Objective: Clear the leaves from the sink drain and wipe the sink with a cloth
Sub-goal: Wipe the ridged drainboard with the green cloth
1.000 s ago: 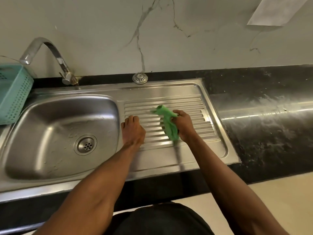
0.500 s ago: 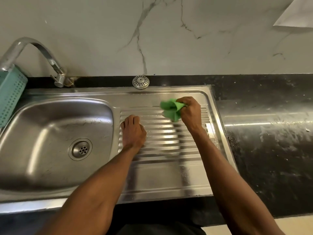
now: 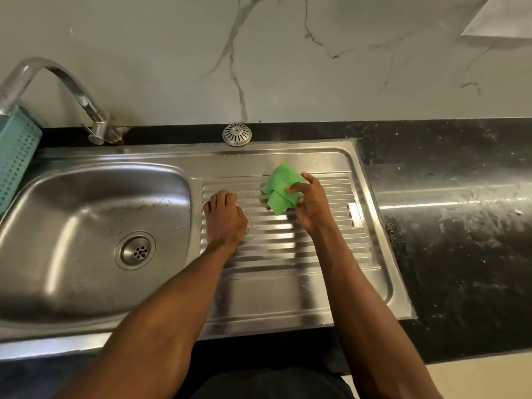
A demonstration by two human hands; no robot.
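A steel sink [image 3: 95,214] with a round drain [image 3: 135,251] fills the left; no leaves show in the drain. To its right lies the ribbed drainboard [image 3: 288,246]. My right hand [image 3: 312,203] grips a crumpled green cloth [image 3: 280,190] against the far ribs of the drainboard. My left hand [image 3: 224,218] rests on the drainboard's left edge beside the basin, fingers curled under with nothing in them.
A curved steel tap [image 3: 72,93] stands behind the basin. A teal perforated basket [image 3: 15,156] sits at the far left. A round strainer cap [image 3: 237,134] lies on the black counter [image 3: 449,211] behind the drainboard. The marble wall rises behind.
My right hand has carried the green cloth up the drainboard from the middle ribs to the far ribs. The left hand stays in place. The camera has tilted slightly.
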